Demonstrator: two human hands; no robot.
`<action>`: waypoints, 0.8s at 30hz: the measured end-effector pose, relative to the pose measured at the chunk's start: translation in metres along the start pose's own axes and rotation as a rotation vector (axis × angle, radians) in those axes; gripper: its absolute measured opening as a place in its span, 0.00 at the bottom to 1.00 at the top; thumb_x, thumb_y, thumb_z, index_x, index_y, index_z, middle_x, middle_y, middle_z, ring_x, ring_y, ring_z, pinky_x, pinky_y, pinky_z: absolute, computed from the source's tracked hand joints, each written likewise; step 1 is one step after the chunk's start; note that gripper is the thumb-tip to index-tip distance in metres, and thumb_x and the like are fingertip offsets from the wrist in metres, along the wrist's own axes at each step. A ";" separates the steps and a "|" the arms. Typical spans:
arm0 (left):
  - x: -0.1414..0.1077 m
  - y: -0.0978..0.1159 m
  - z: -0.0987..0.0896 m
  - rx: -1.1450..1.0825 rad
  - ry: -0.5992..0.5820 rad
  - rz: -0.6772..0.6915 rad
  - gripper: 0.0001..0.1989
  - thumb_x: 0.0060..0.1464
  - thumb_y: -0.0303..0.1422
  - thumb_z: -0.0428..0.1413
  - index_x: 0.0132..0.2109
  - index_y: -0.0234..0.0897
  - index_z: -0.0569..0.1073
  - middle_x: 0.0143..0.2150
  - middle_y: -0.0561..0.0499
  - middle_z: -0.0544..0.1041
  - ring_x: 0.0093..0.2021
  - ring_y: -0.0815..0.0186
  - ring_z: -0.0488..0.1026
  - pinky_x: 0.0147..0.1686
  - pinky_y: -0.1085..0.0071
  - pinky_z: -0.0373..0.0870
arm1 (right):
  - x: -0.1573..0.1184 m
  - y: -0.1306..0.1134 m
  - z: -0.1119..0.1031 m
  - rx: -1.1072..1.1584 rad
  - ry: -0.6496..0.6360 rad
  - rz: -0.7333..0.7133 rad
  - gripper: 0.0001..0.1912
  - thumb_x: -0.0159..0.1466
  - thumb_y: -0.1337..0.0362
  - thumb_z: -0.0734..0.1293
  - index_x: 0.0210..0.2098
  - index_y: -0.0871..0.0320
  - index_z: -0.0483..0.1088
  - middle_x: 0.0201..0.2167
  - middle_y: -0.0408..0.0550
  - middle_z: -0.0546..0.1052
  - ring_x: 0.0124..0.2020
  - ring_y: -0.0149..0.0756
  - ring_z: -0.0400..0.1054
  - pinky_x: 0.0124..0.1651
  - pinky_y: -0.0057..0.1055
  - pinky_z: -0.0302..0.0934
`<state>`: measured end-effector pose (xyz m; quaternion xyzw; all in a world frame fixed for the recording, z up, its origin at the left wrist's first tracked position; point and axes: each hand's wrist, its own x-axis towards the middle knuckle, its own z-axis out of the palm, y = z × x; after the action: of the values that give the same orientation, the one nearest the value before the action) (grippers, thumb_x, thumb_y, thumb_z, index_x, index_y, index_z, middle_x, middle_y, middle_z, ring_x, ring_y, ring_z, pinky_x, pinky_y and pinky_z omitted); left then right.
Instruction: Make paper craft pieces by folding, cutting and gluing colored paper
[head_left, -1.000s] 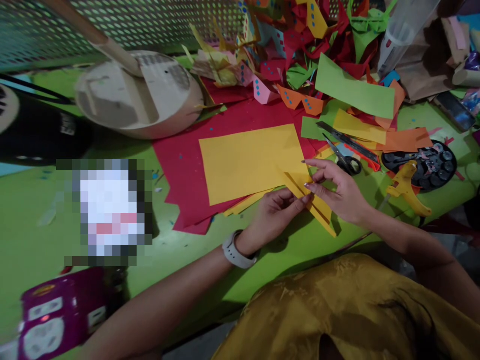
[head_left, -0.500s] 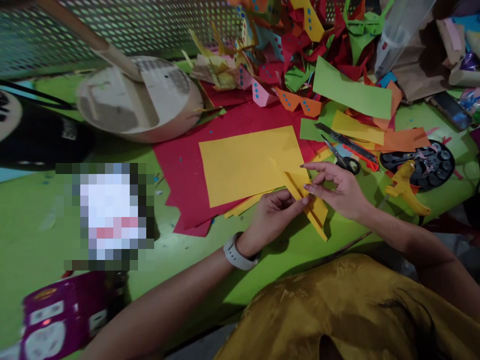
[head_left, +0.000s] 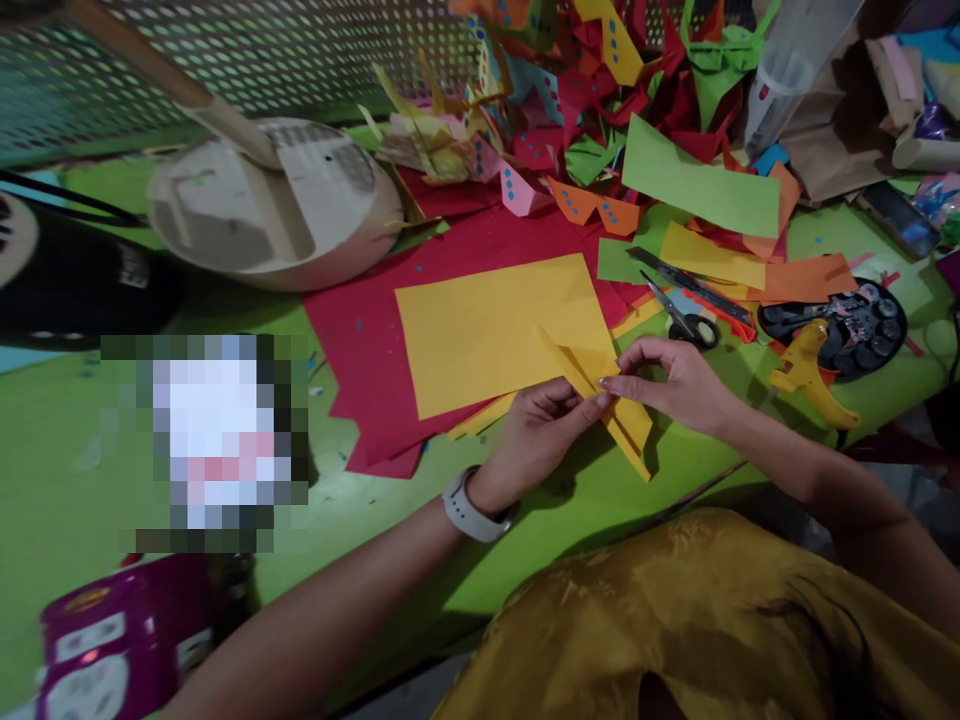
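Observation:
A folded piece of yellow paper (head_left: 628,425) with pointed, narrow ends is held between both hands, above the green table's near side. My left hand (head_left: 541,430), with a pale watch band on its wrist, pinches the piece from the left with the thumb on top. My right hand (head_left: 667,380) pinches it at its upper right edge between thumb and bent fingers. Just behind lies a flat yellow sheet (head_left: 480,335), resting on red paper (head_left: 360,360). Part of the folded piece is hidden by my fingers.
Scissors (head_left: 686,320) and a utility knife (head_left: 686,285) lie right of the sheet, near a yellow glue gun (head_left: 810,375). Coloured paper masks (head_left: 592,205) pile up behind. At left stand a round container (head_left: 277,230), a black object (head_left: 75,270) and a purple box (head_left: 127,625).
My right hand's fingers, stretched out before, have bent and closed onto the folded yellow paper. Its upper folds have parted a little. My left hand keeps its hold.

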<state>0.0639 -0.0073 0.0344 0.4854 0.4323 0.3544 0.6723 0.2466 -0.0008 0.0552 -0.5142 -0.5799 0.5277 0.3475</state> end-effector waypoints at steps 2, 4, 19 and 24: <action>0.000 -0.001 0.000 0.003 -0.007 0.018 0.17 0.48 0.44 0.67 0.24 0.36 0.74 0.20 0.57 0.68 0.20 0.74 0.57 0.20 0.75 0.56 | 0.000 0.000 0.001 -0.028 0.010 -0.001 0.18 0.56 0.49 0.72 0.28 0.57 0.70 0.27 0.42 0.75 0.31 0.31 0.67 0.38 0.32 0.63; 0.000 -0.003 -0.001 0.010 -0.016 0.028 0.16 0.48 0.43 0.66 0.25 0.36 0.75 0.21 0.56 0.70 0.21 0.74 0.58 0.21 0.75 0.58 | 0.000 -0.001 0.001 -0.033 0.001 0.004 0.18 0.57 0.48 0.72 0.27 0.58 0.71 0.27 0.42 0.75 0.31 0.31 0.66 0.37 0.31 0.62; 0.002 -0.009 -0.006 -0.052 -0.024 -0.004 0.14 0.49 0.41 0.67 0.26 0.36 0.77 0.23 0.54 0.74 0.23 0.73 0.64 0.24 0.75 0.62 | 0.002 0.002 0.000 0.175 -0.052 0.110 0.18 0.54 0.50 0.75 0.28 0.58 0.72 0.26 0.41 0.75 0.30 0.30 0.66 0.37 0.30 0.61; 0.002 -0.007 -0.004 -0.081 -0.011 -0.068 0.14 0.47 0.42 0.68 0.28 0.35 0.79 0.23 0.54 0.75 0.23 0.73 0.65 0.22 0.76 0.62 | 0.003 0.004 0.001 0.161 -0.034 0.089 0.18 0.55 0.49 0.74 0.27 0.58 0.72 0.25 0.41 0.73 0.28 0.29 0.64 0.34 0.30 0.59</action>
<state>0.0613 -0.0062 0.0263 0.4449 0.4302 0.3460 0.7052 0.2462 0.0011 0.0507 -0.5011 -0.5180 0.5961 0.3540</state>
